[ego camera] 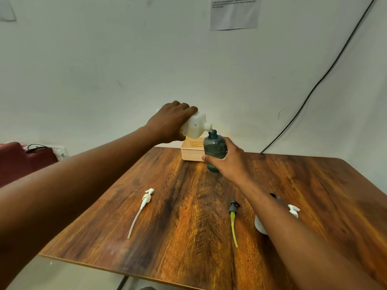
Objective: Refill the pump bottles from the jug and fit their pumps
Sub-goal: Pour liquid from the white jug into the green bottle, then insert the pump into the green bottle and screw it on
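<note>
Wooden table meets white wall; wall notice seemingly unreadable.

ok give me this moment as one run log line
step: pouring | left hand: tips white jug, spout at bottle mouth | right hand: holds dark bottle upright on table | white pump, grey-yellow pump: loose on table

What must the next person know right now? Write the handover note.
Left hand grips the white jug, tipped with its spout at the mouth of the dark bottle, which the right hand holds upright on the table beside the basket.
Whether liquid is flowing cannot be told.
White pump and grey pump with yellow tube lie loose.
A white bottle sits partly hidden behind the right forearm.
Left: finish filling, fit pumps.
</note>
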